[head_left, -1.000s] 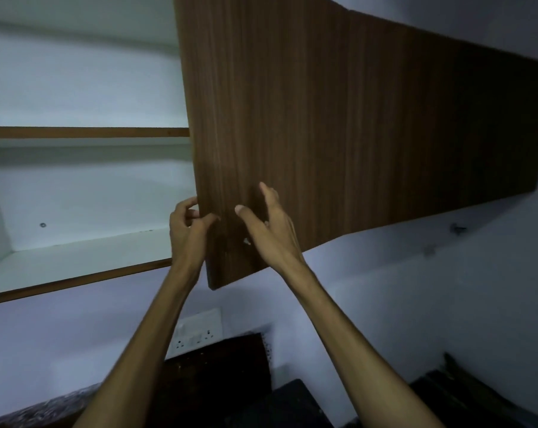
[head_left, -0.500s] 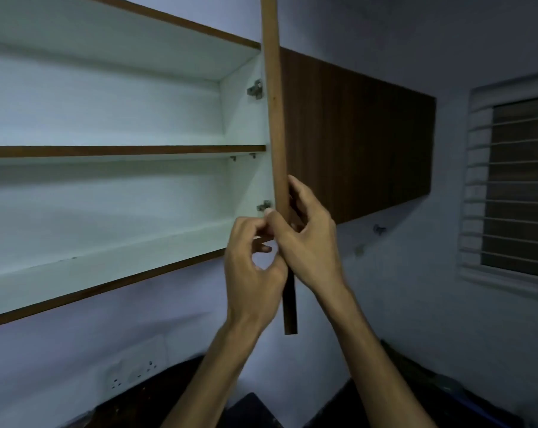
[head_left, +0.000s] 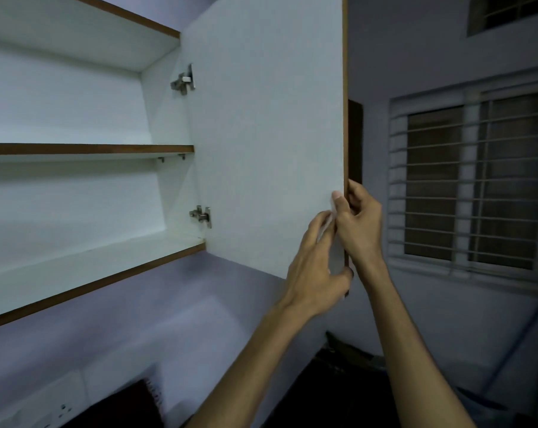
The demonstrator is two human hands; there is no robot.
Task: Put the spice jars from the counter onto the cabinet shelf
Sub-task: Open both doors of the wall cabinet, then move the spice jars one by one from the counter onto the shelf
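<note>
The wall cabinet stands wide open, its door (head_left: 267, 134) swung out to the right with the white inner face toward me. My right hand (head_left: 361, 223) grips the door's free brown edge, thumb on the white side. My left hand (head_left: 317, 267) holds the same edge just below, near the bottom corner. Inside are a white bottom shelf (head_left: 85, 267) and an upper shelf (head_left: 88, 148), both bare. No spice jars are in view.
Two metal hinges (head_left: 201, 215) join the door to the cabinet side. A barred window (head_left: 474, 183) is on the right wall. A socket plate (head_left: 42, 406) sits on the wall under the cabinet, above a dark counter (head_left: 338, 393).
The door has swung from nearly shut, past edge-on, to fully open on the right. Both hands followed its free edge rightward.
</note>
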